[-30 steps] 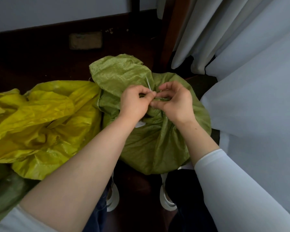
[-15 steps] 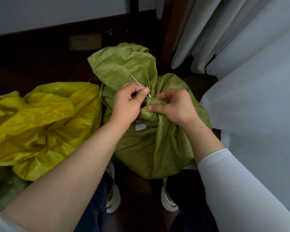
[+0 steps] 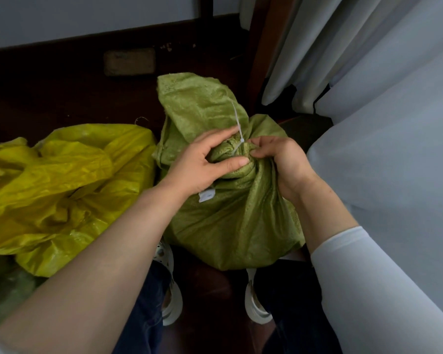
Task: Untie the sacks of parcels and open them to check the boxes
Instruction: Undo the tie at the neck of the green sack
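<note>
Both forearms reach in over the green sack (image 3: 230,226), which stands on the dark floor between two white shoes (image 3: 170,300). The left hand (image 3: 202,162) wraps the gathered neck, thumb laid across the front and fingers curled round the bunch. The right hand (image 3: 283,159) pinches the fabric beside it with bent fingertips. One thin white zip tie (image 3: 237,121) cinches the coarse woven neck, its tail pointing up. One small white label (image 3: 206,195) hangs below. A second, glossy, crumpled yellow sack (image 3: 62,180) lies to the left.
</note>
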### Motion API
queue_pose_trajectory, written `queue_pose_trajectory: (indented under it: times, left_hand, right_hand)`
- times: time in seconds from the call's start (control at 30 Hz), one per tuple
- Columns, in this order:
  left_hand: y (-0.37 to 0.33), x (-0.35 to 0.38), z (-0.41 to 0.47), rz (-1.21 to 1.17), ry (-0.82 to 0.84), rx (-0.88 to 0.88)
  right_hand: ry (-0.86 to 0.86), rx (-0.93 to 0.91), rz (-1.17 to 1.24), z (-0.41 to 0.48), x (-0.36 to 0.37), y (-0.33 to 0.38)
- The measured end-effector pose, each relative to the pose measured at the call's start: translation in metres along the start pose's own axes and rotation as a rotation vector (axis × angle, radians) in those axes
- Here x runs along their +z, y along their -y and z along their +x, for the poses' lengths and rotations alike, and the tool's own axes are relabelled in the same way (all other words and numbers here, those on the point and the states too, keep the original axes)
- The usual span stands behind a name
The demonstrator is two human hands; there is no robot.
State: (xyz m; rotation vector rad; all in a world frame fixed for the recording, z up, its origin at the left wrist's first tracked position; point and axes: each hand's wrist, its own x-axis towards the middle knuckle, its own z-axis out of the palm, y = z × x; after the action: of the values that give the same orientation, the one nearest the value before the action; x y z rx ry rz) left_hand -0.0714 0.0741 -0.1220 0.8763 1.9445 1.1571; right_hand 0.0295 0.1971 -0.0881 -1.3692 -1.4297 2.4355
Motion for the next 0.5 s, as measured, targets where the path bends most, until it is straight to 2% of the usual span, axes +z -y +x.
queue_pose_trajectory:
  times: [0.1, 0.2, 0.43, 0.5]
  left_hand:
    - [0.001, 0.003, 0.001, 0.028, -0.017, 0.011]
    - [-0.001, 0.007, 0.0, -0.006, -0.075, -0.036]
    - [-0.006, 0.009, -0.002, 0.129, -0.153, -0.114]
    - [-0.009, 0.01, -0.002, 0.154, -0.164, -0.117]
  right_hand:
    - [0.055, -0.006, 0.017, -0.001, -0.002, 0.0]
    - [0.03, -0.038, -0.051, -0.001, -0.002, 0.0]
    - [-0.141, -0.33, -0.51, 0.002, -0.001, -0.006]
    - [-0.156, -0.343, -0.536, 0.001, 0.001, -0.005]
